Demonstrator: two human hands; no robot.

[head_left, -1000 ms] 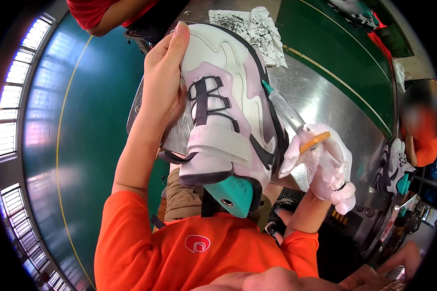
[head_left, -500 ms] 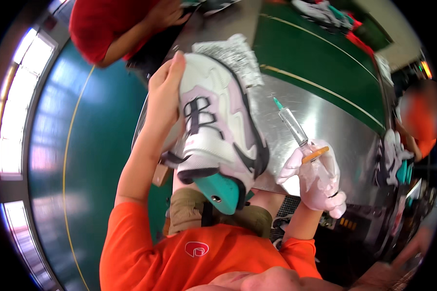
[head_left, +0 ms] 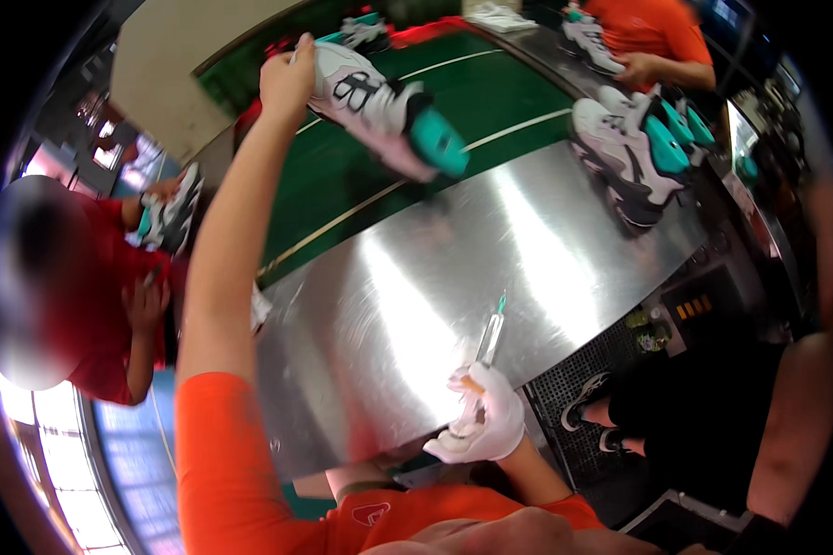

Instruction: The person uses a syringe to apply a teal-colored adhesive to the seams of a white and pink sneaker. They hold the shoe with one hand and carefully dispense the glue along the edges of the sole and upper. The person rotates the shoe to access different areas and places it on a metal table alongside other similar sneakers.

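My left hand (head_left: pixel 287 85) is stretched far out and grips a white and pale pink sneaker (head_left: pixel 366 116) by its toe end. Black laces cross the sneaker, and a teal shoe last (head_left: pixel 438 141) sticks out of its heel opening. The shoe is in the air above the green belt, close to where that meets the metal table. In a white glove, my right hand (head_left: pixel 481 418) holds a clear syringe (head_left: pixel 491 340) with a green tip pointing up and away from me, over the metal table (head_left: pixel 342 361).
Beyond the table runs a green conveyor belt (head_left: pixel 518 83) with pale lines. Several similar sneakers (head_left: pixel 620 153) with teal lasts stand at the table's right end. A person in red (head_left: pixel 111 277) at left and one in orange (head_left: pixel 652 42) at far right each hold a shoe.
My left hand has carried the sneaker away from my body, out over the belt. My right hand still holds the syringe, now lower in view. The whole view has swung to the right.
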